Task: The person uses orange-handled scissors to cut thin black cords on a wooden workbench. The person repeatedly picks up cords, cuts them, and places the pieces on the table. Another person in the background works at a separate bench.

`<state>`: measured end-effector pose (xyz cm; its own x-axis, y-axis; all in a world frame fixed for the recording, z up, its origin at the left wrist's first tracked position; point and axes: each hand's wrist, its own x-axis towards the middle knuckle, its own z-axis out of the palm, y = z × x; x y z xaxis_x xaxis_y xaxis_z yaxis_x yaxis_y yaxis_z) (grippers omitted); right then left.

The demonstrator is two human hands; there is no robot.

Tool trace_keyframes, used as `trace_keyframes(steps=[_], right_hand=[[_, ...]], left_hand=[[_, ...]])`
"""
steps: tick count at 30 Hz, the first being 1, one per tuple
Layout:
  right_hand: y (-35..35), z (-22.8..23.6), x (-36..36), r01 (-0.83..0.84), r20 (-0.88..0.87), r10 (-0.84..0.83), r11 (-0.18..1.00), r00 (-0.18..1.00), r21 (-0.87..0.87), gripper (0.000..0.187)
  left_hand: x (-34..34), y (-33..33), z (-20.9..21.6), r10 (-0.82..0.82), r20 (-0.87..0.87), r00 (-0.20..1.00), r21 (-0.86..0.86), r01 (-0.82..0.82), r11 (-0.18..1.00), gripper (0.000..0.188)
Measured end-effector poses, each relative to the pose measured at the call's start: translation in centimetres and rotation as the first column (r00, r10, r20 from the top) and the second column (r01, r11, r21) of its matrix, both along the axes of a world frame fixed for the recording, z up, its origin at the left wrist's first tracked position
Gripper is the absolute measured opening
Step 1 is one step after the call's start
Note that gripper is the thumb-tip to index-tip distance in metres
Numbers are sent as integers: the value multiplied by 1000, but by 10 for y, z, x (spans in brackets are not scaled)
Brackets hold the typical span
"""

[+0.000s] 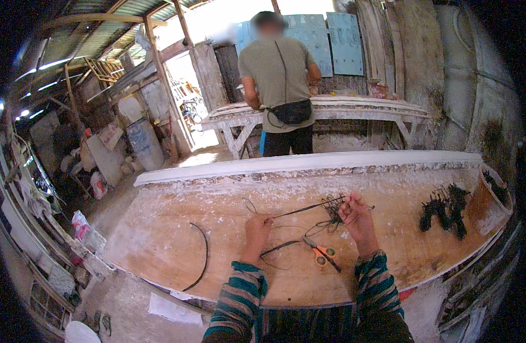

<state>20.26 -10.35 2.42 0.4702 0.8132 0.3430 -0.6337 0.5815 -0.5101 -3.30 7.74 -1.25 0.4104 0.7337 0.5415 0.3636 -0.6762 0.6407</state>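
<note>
A thin dark cord (307, 208) is stretched between my two hands above the wooden table (160, 228). My left hand (258, 230) is closed on its left end. My right hand (357, 216) pinches its other end, higher and to the right. Beside my right fingers is a loose tangle of thin dark strands (331, 214); whether they hold part of it I cannot tell. Between my forearms lie scissors with orange-and-green handles (321, 255). A short dark strip (280, 248) reaches toward them from my left wrist. Further left rests a curved black strip (206, 251).
At the table's right lie black knotted bundles (446, 208) next to a tilted, whitish-stained bucket (486, 200) with dark material inside. A raised white ledge (308, 164) runs along the far edge. Beyond it, a person (286, 74) stands at another bench (366, 111), back turned.
</note>
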Motion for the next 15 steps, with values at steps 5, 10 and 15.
trace_keyframes(steps=[5, 10, 15], right_hand=[[3, -11, -11, 47, 164, -17, 983, 986, -180, 11], [14, -10, -45, 169, 484, 29, 918, 874, -359, 14], [14, -9, -65, 191, 511, 85, 865, 856, -465, 17]], left_hand=[[5, -16, 14, -74, 107, 992, -224, 96, 970, 21], [20, -41, 12, -262, 320, 911, -374, 375, 848, 16], [29, -66, 16, -314, 374, 873, -620, 487, 616, 16]])
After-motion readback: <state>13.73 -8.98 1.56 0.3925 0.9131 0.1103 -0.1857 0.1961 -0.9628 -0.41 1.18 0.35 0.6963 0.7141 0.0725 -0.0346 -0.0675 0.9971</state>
